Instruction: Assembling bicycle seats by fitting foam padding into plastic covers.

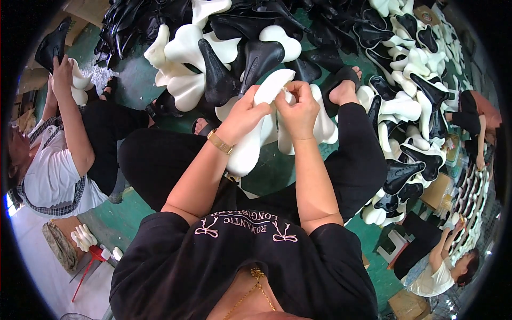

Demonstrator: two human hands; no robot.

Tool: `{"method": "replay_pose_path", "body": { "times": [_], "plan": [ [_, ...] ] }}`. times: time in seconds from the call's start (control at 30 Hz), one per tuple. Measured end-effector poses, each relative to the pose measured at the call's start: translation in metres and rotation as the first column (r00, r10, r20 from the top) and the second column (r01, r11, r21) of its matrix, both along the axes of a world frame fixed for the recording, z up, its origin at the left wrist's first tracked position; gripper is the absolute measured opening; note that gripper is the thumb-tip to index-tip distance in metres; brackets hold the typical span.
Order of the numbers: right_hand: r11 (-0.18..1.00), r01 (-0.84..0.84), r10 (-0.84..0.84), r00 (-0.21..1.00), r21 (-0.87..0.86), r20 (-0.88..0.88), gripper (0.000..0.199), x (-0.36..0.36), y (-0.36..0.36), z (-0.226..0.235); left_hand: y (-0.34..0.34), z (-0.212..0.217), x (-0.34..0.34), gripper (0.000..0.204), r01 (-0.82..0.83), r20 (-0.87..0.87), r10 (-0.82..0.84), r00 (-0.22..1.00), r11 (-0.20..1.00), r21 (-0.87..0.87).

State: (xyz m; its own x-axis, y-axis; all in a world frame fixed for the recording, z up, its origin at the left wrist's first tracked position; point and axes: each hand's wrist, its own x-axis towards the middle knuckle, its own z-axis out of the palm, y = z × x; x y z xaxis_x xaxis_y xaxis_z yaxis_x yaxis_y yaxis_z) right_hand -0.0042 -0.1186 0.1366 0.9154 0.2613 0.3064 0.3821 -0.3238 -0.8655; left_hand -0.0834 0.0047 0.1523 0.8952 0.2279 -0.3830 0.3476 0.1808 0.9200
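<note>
A white foam bicycle saddle pad (274, 86) is held up in front of me. My left hand (244, 116) is wrapped round its near left side, with the thumb lying on top. My right hand (298, 111) closes in a pinch at the pad's right edge; what lies between its fingertips is partly hidden. Below my left wrist, between my legs, rests another white pad (244, 156). More white pads (322, 114) lie just behind and right of my right hand. Beyond my hands, a black saddle cover (261, 58) leans among white pads.
Black covers (125, 26) are heaped at the back. A large pile of white pads and black covers (408, 109) spreads along my right. At left a co-worker (58, 160) holds a black saddle cover (53, 45). Other people (440, 272) work at far right beside a rack of pads (472, 213).
</note>
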Motion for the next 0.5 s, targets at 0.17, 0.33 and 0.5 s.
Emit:
{"method": "replay_pose_path", "body": {
  "times": [0.17, 0.33, 0.5],
  "plan": [
    [0.997, 0.072, -0.070, 0.996, 0.015, -0.063, 0.020, -0.002, 0.000, -0.001, -0.005, -0.004, 0.001, 0.047, -0.023, 0.002, 0.023, 1.000, 0.998, 0.065],
    [0.979, 0.126, -0.102, 0.983, 0.161, -0.154, 0.017, -0.004, 0.001, -0.012, -0.010, 0.004, 0.002, 0.047, -0.127, -0.042, 0.121, 0.992, 0.974, -0.190],
    [0.963, 0.183, -0.147, 0.972, 0.196, -0.185, 0.018, -0.005, 0.001, -0.024, -0.011, -0.011, 0.000, 0.046, -0.112, -0.060, 0.108, 0.992, 0.991, -0.068]
  ]
}}
